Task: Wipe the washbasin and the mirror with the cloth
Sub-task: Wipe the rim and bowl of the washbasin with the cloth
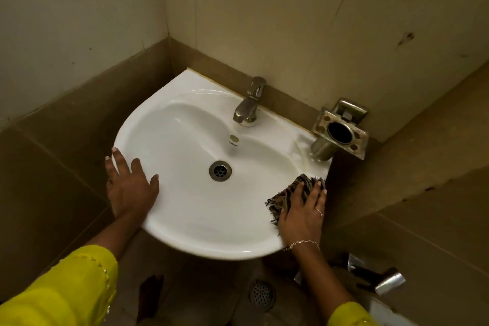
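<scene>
A white corner washbasin (pixel 185 137) with a metal drain (pixel 220 171) fills the middle of the view. My left hand (pixel 131 184) lies flat on its left rim, fingers spread, holding nothing. My right hand (pixel 304 213) presses a brown and black striped cloth (pixel 287 194) against the basin's right front rim, fingers laid over it. Part of the cloth shows beyond my fingertips and to the left of my hand. No mirror is in view.
A steel tap (pixel 250 102) stands at the basin's back edge. A metal tumbler holder (pixel 340 131) is fixed to the wall at the right. Tiled walls close in behind and on both sides. Below are a floor drain (pixel 262 294) and a metal pipe fitting (pixel 389 280).
</scene>
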Available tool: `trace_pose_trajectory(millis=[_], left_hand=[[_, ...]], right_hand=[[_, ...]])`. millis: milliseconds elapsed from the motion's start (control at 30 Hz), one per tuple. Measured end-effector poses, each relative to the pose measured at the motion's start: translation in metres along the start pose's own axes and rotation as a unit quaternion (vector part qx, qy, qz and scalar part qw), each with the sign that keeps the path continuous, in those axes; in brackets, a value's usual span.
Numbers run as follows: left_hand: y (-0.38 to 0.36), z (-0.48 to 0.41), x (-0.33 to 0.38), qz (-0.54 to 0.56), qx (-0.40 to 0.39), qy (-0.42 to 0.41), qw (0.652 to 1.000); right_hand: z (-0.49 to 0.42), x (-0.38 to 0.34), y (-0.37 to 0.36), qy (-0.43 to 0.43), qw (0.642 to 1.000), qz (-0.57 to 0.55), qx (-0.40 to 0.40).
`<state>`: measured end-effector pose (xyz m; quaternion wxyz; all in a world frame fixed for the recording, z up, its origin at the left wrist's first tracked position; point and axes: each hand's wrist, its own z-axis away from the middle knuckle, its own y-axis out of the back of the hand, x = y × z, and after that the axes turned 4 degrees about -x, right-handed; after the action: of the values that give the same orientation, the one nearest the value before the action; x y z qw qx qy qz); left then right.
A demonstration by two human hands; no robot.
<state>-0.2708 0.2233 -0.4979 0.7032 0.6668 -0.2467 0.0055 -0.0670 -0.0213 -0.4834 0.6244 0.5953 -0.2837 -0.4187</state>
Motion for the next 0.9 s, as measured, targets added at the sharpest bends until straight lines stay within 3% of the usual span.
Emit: trace_pose_trajectory(millis=[233,333,500,633,900], left_hand=[[0.001,0.0,0.001,0.0,-0.001,0.004,1.0],[0.002,0.0,0.001,0.002,0.0,0.003,1.0],[0.0,-0.001,0.0,0.003,0.002,-0.002,1.0],[0.0,-0.001,-0.001,0.001,0.006,-0.004,1.0],[-0.002,-0.002,-0.003,-0.003,0.013,-0.003,1.0]], right_hand=[[-0.069,0.003,0.016,0.04,0.996,0.073,0.019],[-0.081,0.001,0.027,0.054,0.993,0.107,-0.019],[-0.06,-0.007,0.008,-0.008,0.999,0.015,0.05],[-0.069,-0.014,0.006,-0.04,0.997,0.003,0.072],[-0.114,-0.039,0.021,-0.104,0.994,-0.032,0.006]])
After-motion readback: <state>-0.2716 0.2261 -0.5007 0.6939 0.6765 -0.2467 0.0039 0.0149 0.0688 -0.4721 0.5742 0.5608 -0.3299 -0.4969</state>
